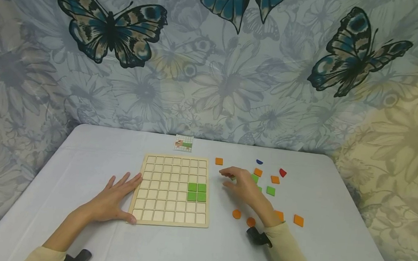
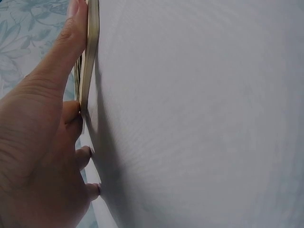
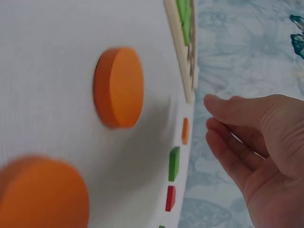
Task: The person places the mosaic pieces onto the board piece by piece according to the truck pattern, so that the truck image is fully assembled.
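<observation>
— Nearest the camera, at the lower border of the head view: one pale left sleeve (image 1: 46,257), a black device (image 1: 78,258) beside it; how is the main piece entered?

— One wooden board (image 1: 170,206), gridded, laid flat on the white table (image 1: 148,248), between the two hands; four green tiles (image 1: 192,187) are seated in it, two by two, along its right side.

— And the left hand (image 1: 111,202)?

— Fingers spread apart; the board's left edge is touched by the forefinger, the near left corner by the thumb.

— Right hand (image 1: 243,184)?

— Held just right of the board; fingers bent, thumb tip parted from the fingertips, as shown in the right wrist view; a small green piece (image 1: 233,178) is partly covered by it; whether that is touched cannot be told.

— Outlying stock?

— Orange squares (image 1: 298,220) and loose green squares (image 1: 270,190), scattered to the right; two orange discs (image 1: 237,214), set near the right forearm; one blue half-disc (image 1: 259,162); one red piece (image 1: 282,172); one printed card (image 1: 184,143), placed beyond the board's far edge; behind all, a butterfly-patterned backdrop (image 1: 230,91).
</observation>
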`<state>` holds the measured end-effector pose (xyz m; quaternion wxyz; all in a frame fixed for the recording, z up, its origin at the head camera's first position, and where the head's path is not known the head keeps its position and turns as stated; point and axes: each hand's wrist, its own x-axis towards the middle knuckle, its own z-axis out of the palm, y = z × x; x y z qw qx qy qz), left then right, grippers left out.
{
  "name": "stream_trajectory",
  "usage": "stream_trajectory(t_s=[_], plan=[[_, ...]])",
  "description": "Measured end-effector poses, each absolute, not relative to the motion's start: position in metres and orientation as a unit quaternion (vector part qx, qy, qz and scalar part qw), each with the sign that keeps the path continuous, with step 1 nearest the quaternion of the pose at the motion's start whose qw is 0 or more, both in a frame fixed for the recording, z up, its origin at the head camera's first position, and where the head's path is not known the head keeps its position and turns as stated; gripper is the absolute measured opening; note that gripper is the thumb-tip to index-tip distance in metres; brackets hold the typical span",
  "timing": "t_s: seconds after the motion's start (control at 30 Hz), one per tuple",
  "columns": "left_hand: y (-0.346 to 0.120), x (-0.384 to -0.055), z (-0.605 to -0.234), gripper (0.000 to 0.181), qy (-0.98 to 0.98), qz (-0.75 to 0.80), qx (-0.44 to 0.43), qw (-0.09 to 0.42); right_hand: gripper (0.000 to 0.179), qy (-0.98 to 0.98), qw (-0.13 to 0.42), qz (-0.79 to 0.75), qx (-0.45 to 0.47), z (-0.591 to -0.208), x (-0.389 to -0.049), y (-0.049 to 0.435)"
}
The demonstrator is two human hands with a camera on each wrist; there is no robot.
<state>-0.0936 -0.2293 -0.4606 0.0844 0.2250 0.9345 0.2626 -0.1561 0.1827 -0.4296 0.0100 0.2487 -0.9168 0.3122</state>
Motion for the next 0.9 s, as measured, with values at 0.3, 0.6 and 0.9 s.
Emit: stream_trajectory(t_s=[0.3, 0.6, 0.9], plan=[[-0.229, -0.093, -0.461, 0.124, 0.934, 0.264, 0.228, 0.077, 0.038, -0.941, -0.018, 0.267, 0.206, -0.429, -0.167, 0.191], [-0.230, -0.094, -0.460, 0.125, 0.935, 0.261, 0.227, 0.073, 0.042, -0.941, -0.034, 0.271, 0.201, -0.427, -0.176, 0.203], [-0.231, -0.095, -0.463, 0.127, 0.935, 0.261, 0.225, 0.086, 0.046, -0.941, -0.045, 0.269, 0.200, -0.438, -0.182, 0.212]])
